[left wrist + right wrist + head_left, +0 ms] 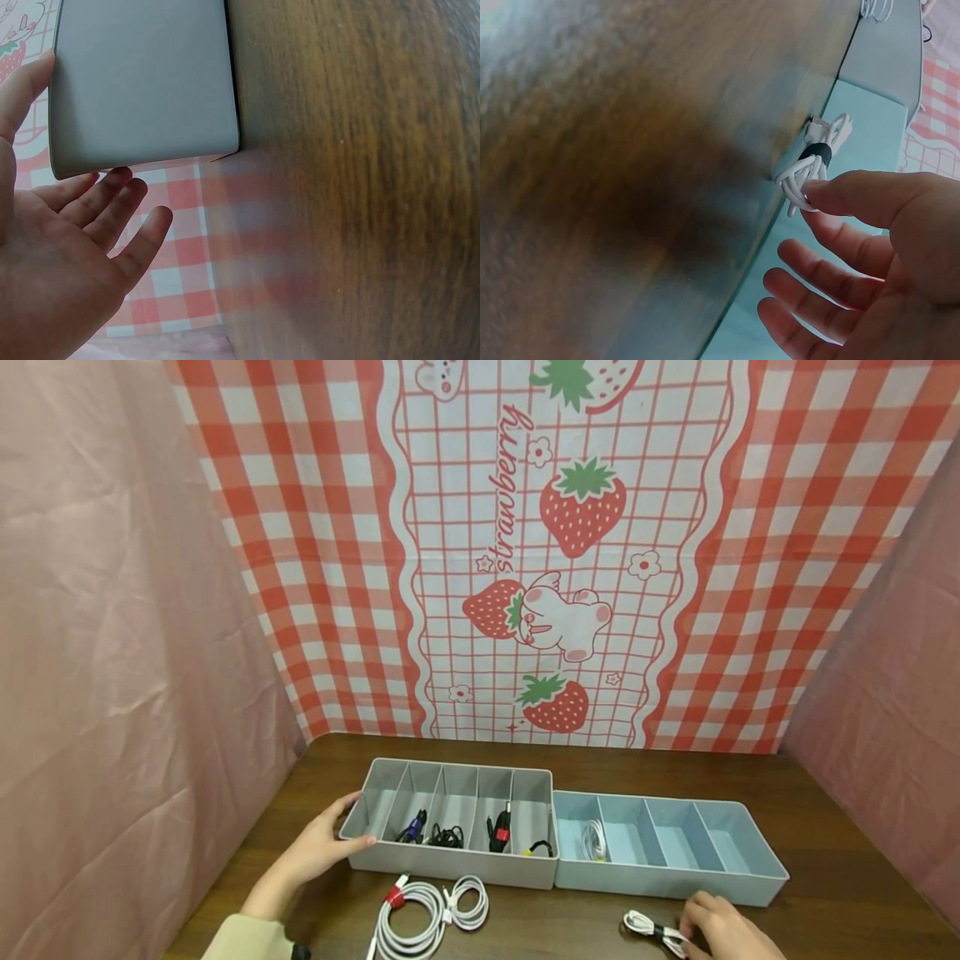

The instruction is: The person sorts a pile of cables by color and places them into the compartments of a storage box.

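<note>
With thumb and index finger, my right hand (723, 928) pinches one end of a small bundled white cable (817, 156), wound with a black strap (817, 152). The bundle is held in front of the blue divided box (667, 878); the other fingers are loosely bent. My left hand (321, 842) touches the left end of the grey divided box (457, 862), thumb at its front rim and relaxed fingers along the end wall. Dark cables lie in several grey compartments, among them one with a red tag (501, 833). A white cable (594, 841) sits in the blue box's leftmost compartment.
On the wooden table (555, 931), in front of the grey box, lie a large coiled white cable (408, 935) with a red strap and a smaller white coil (470, 903). A strawberry-print cloth (570, 627) hangs behind; pink curtains (120, 652) flank both sides.
</note>
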Motion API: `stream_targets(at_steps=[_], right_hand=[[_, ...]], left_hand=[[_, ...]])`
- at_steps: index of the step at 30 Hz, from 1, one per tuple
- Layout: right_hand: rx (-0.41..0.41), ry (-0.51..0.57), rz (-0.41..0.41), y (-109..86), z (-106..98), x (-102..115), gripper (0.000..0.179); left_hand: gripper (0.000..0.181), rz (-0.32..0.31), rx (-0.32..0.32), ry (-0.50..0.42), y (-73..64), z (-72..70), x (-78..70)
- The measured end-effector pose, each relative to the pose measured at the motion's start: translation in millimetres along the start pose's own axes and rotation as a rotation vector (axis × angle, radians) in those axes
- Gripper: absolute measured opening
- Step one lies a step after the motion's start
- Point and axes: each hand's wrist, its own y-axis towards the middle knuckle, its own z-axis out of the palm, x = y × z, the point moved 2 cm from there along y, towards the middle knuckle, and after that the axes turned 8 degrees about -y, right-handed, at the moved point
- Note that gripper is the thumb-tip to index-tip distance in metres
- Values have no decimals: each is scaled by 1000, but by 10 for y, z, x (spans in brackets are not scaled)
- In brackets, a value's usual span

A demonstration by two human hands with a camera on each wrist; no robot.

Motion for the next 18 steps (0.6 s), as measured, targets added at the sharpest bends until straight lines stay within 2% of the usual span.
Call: stream_targets(at_steps=[11,14,18], right_hand=[[-53,-30,17,33,-70,49,34],[8,-26,70,54,-103,69,32],[141,-18,198,89,-148,98,29]], left_hand=[[79,0,-1,-1,-5,-3,-2],[79,-1,0,1,-4,0,1],[79,-5,3,-1,2,3,9]])
